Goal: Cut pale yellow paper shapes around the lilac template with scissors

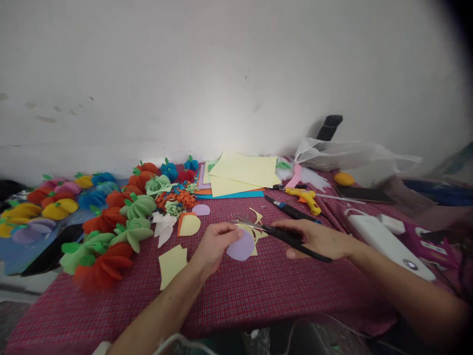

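Between thumb and fingers, my left hand (218,244) pinches a purple paper circle (241,247) above the middle of the table. My right hand (314,237) grips black-handled scissors (286,236), whose blades point left and reach the circle's upper edge. Whether the blades are parted is too blurred to tell. Curved yellow paper scraps (256,217) lie beneath and behind the blades. Left of my left hand lie a rounded yellow paper piece (189,225) over an orange one, a smaller purple piece (201,210), and pale yellow squares (173,265).
Several colourful paper pumpkins (107,219) crowd the left side. Shredded paper (177,198) and stacked yellow sheets (244,172) lie at the back. To the right are a yellow glue gun (305,197), a black cutter (290,209), a white power bank-like device (388,244) and an orange fruit (344,178).
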Available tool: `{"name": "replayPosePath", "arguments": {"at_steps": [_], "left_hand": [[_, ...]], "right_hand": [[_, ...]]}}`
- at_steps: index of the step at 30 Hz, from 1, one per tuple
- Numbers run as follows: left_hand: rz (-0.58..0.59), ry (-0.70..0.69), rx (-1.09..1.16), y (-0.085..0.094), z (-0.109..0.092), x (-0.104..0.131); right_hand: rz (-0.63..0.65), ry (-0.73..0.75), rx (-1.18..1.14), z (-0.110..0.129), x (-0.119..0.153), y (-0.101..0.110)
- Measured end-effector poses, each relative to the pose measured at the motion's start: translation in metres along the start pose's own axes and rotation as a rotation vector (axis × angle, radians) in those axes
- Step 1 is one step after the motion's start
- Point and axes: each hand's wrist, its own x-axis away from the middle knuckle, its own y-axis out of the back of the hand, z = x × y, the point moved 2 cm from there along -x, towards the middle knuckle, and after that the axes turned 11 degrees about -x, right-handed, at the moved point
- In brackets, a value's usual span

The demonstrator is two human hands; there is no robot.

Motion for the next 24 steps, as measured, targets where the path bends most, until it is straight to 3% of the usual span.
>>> {"name": "replayPosePath", "arguments": {"at_steps": [17, 24], "left_hand": [[0.018, -0.031, 0.014, -0.003, -0.001, 0.002], [-0.01, 0.041, 0.014, 0.0, -0.002, 0.001]], "right_hand": [[-0.073, 0.036, 0.082, 0.012, 0.003, -0.008], [-0.21, -0.015, 0.017, -0.008, -0.004, 0.0]]}}
